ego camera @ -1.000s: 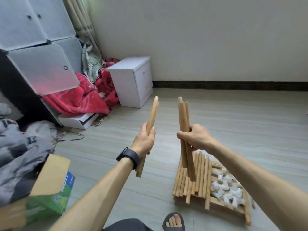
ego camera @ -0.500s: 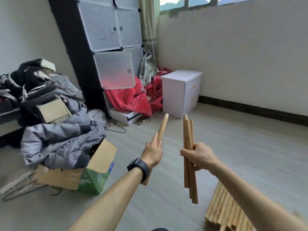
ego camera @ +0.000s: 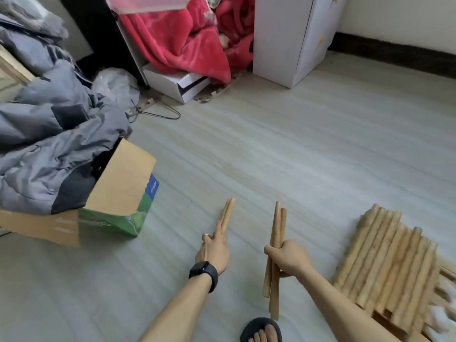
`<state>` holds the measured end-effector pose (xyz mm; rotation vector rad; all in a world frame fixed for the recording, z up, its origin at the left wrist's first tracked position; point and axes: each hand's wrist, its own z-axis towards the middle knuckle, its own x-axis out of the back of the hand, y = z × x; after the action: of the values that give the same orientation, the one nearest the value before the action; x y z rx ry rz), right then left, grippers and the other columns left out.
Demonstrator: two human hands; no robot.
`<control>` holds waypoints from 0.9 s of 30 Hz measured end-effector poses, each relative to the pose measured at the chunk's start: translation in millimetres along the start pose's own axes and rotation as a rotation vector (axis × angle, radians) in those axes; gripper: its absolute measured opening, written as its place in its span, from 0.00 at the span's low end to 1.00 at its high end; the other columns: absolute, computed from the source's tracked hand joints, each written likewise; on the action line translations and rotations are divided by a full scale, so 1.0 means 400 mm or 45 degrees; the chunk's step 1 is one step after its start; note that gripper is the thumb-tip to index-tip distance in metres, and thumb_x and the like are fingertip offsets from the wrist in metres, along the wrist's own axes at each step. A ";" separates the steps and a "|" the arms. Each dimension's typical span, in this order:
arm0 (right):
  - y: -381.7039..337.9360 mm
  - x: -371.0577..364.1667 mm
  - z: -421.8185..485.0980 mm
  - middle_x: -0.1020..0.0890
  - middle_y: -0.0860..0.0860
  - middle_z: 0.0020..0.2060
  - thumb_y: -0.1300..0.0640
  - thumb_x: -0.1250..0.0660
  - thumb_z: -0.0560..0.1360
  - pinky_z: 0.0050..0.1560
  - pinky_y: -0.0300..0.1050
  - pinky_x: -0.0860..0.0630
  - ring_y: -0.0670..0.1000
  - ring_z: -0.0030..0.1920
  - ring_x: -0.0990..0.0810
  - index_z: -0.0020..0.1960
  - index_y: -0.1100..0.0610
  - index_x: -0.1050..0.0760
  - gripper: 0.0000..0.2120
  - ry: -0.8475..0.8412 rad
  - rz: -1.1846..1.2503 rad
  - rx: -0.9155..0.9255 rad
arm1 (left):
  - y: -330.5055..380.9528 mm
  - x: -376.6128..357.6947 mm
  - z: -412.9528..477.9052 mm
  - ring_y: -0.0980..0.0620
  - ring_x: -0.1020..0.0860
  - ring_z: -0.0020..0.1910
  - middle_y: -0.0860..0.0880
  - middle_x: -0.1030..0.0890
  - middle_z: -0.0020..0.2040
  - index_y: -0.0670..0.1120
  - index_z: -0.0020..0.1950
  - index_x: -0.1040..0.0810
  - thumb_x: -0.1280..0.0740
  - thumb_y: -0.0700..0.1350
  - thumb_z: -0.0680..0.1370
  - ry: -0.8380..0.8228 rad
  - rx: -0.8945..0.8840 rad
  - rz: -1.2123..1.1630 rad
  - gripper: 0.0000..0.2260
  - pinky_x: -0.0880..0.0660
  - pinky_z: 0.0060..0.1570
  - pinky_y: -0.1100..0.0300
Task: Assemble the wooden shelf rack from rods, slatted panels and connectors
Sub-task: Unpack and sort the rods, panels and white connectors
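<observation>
My right hand point(ego camera: 289, 260) is clenched round a bundle of rods point(ego camera: 278, 223), nearly upright. My left hand point(ego camera: 212, 254) lies along a single rod point(ego camera: 227, 213) near the floor point(ego camera: 296, 156), fingers stretched; if it grips, I cannot tell. The rods are round, smooth, pale wood, so one may slip out and roll away. The slatted panels point(ego camera: 385, 262) lie at my right.

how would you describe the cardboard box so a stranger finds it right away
Start at the big heap of grey jackets on the left. At its lower right edge sits the cardboard box, one flap raised. Unlike the plain white box further back, its side is printed green.
</observation>
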<state>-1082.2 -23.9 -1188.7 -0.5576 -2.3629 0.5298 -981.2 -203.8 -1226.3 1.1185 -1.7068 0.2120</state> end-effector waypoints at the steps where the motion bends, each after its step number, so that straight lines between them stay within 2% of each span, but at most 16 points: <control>1: 0.004 -0.017 0.031 0.14 0.54 0.35 0.48 0.31 0.73 0.38 0.50 0.15 0.52 0.30 0.14 0.41 0.60 0.20 0.15 -0.017 -0.003 -0.009 | -0.006 -0.020 0.020 0.43 0.24 0.44 0.46 0.33 0.56 0.61 0.80 0.55 0.49 0.52 0.85 0.000 0.001 0.028 0.25 0.29 0.44 0.52; 3: 0.003 -0.046 0.089 0.14 0.54 0.34 0.47 0.31 0.74 0.39 0.50 0.15 0.52 0.31 0.14 0.39 0.59 0.21 0.15 -0.049 -0.022 -0.011 | -0.010 -0.050 0.061 0.42 0.23 0.50 0.45 0.32 0.58 0.61 0.81 0.56 0.48 0.51 0.85 0.014 -0.025 0.074 0.27 0.26 0.45 0.51; 5: -0.001 -0.071 0.140 0.14 0.55 0.34 0.47 0.32 0.74 0.42 0.51 0.15 0.54 0.32 0.14 0.38 0.58 0.21 0.15 -0.068 -0.055 -0.002 | -0.008 -0.077 0.092 0.41 0.23 0.52 0.44 0.32 0.58 0.61 0.81 0.58 0.47 0.51 0.84 0.036 -0.059 0.099 0.28 0.27 0.43 0.51; 8: 0.000 -0.104 0.198 0.14 0.56 0.36 0.47 0.33 0.74 0.47 0.51 0.17 0.58 0.40 0.14 0.39 0.58 0.22 0.14 -0.039 -0.094 0.013 | -0.002 -0.107 0.119 0.42 0.25 0.53 0.45 0.32 0.60 0.61 0.81 0.57 0.43 0.48 0.83 0.083 -0.108 0.135 0.31 0.29 0.41 0.52; 11: 0.009 -0.127 0.234 0.16 0.53 0.37 0.42 0.33 0.75 0.41 0.46 0.25 0.57 0.44 0.16 0.40 0.54 0.27 0.16 0.047 -0.096 0.027 | -0.009 -0.135 0.137 0.43 0.32 0.67 0.44 0.33 0.70 0.57 0.81 0.48 0.39 0.50 0.79 0.167 -0.181 0.320 0.32 0.29 0.59 0.48; 12: 0.014 -0.133 0.241 0.17 0.52 0.38 0.41 0.33 0.75 0.41 0.47 0.26 0.58 0.45 0.17 0.41 0.54 0.28 0.17 0.074 -0.075 0.032 | -0.012 -0.143 0.138 0.42 0.36 0.72 0.43 0.35 0.74 0.56 0.81 0.46 0.38 0.51 0.79 0.174 -0.191 0.343 0.32 0.32 0.65 0.46; 14: 0.022 -0.140 0.247 0.17 0.52 0.39 0.38 0.34 0.76 0.43 0.48 0.25 0.58 0.45 0.17 0.43 0.54 0.29 0.19 0.110 -0.030 0.043 | -0.018 -0.159 0.132 0.41 0.41 0.76 0.42 0.40 0.79 0.54 0.82 0.46 0.37 0.53 0.78 0.170 -0.211 0.305 0.33 0.38 0.72 0.44; 16: 0.032 -0.141 0.247 0.17 0.51 0.41 0.38 0.35 0.77 0.42 0.49 0.26 0.57 0.44 0.19 0.47 0.54 0.30 0.19 0.154 -0.006 0.078 | -0.026 -0.171 0.123 0.41 0.44 0.78 0.43 0.45 0.81 0.55 0.82 0.47 0.38 0.55 0.79 0.177 -0.255 0.282 0.33 0.40 0.74 0.42; 20: 0.055 -0.129 0.252 0.21 0.49 0.42 0.45 0.37 0.80 0.42 0.51 0.26 0.56 0.43 0.21 0.52 0.53 0.33 0.12 0.242 0.013 0.172 | -0.039 -0.191 0.119 0.42 0.53 0.80 0.45 0.58 0.82 0.61 0.81 0.50 0.45 0.64 0.80 0.098 -0.301 0.272 0.30 0.48 0.76 0.41; 23: 0.074 -0.125 0.249 0.18 0.50 0.46 0.47 0.37 0.81 0.46 0.51 0.25 0.58 0.49 0.19 0.58 0.53 0.31 0.11 0.292 0.060 0.170 | -0.044 -0.196 0.114 0.44 0.59 0.80 0.48 0.69 0.80 0.62 0.81 0.55 0.46 0.69 0.78 0.042 -0.293 0.323 0.35 0.52 0.76 0.42; 25: 0.082 -0.123 0.242 0.18 0.51 0.51 0.48 0.36 0.81 0.48 0.49 0.26 0.58 0.53 0.19 0.64 0.54 0.30 0.14 0.348 0.094 0.178 | -0.047 -0.192 0.115 0.45 0.60 0.80 0.49 0.72 0.78 0.59 0.81 0.58 0.46 0.70 0.77 0.005 -0.271 0.340 0.37 0.53 0.76 0.42; 27: 0.087 -0.118 0.234 0.23 0.52 0.58 0.48 0.34 0.80 0.50 0.47 0.29 0.57 0.57 0.21 0.71 0.55 0.33 0.22 0.382 0.075 0.210 | -0.046 -0.185 0.118 0.46 0.61 0.80 0.48 0.72 0.79 0.58 0.81 0.59 0.47 0.71 0.77 -0.034 -0.247 0.341 0.39 0.54 0.77 0.42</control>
<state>-1102.6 -40.3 -1296.0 -0.5876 -2.0049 0.6154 -996.2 -200.5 -1314.5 0.7532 -1.8560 0.1938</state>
